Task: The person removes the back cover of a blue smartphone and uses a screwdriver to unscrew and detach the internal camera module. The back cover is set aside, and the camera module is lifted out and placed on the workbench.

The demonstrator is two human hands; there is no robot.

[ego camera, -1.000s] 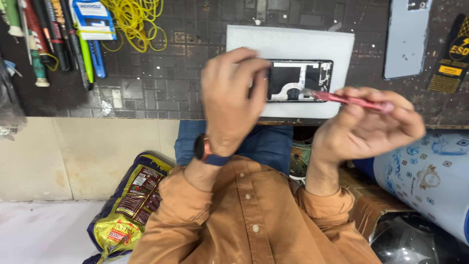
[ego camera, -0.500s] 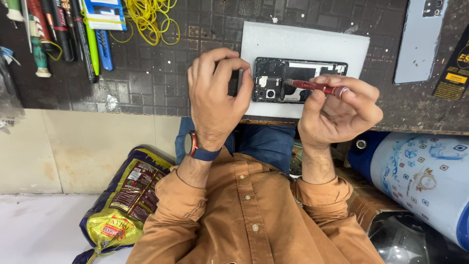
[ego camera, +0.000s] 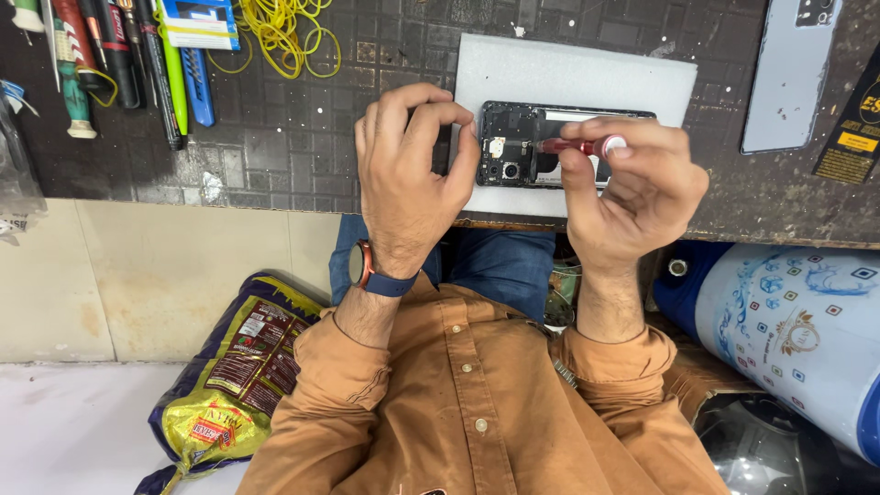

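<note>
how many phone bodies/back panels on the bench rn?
2. The opened phone lies on the white foam pad, between the left hand and right hand, which holds a red screwdriver. The detached back cover lies top right.

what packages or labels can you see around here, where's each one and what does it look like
Snack bag: on the floor at lower left, crumpled, yellow, dark red and purple.
Card pack: top left of the bench among the tools, flat, blue and white.
Sticker: bench's right edge, black with yellow panels.
Opened phone: between left hand and right hand, no screen showing.
</note>
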